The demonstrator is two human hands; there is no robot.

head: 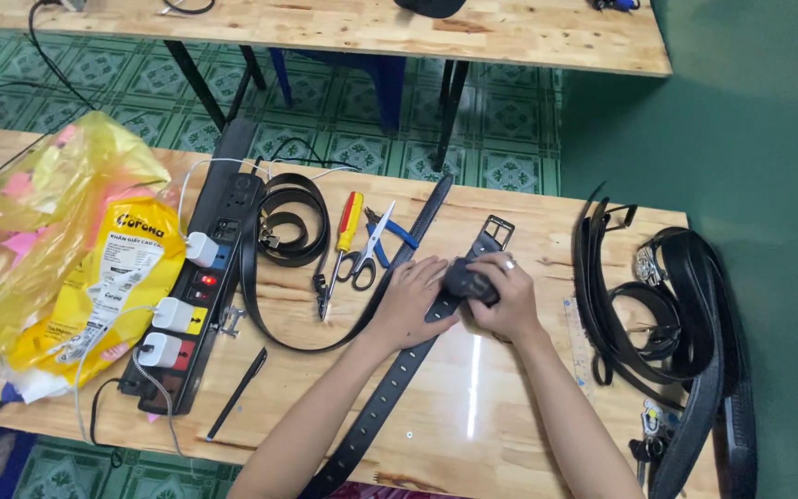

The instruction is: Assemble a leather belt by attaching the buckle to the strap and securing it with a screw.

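Hands meet near the middle of the pale wooden worktop over a long black leather belt with a row of punched holes, which runs from the near edge up towards a square metal buckle. The left hand lies flat, fingers spread and pressing the strap down; the right hand is clenched around a small dark block-shaped object set on the strap, whose kind I cannot tell. The work looks mid-way: 1 belt is under the hands, while a heap of black belts with metal buckles waits at the right edge. Beyond the left hand lie a red-and-yellow-handled screwdriver, blue-handled pliers and steel scissors. A black power strip with white plugs and a crumpled yellow plastic bag sit towards the left edge. Green patterned floor tiles and a second wooden table lie beyond the far edge.
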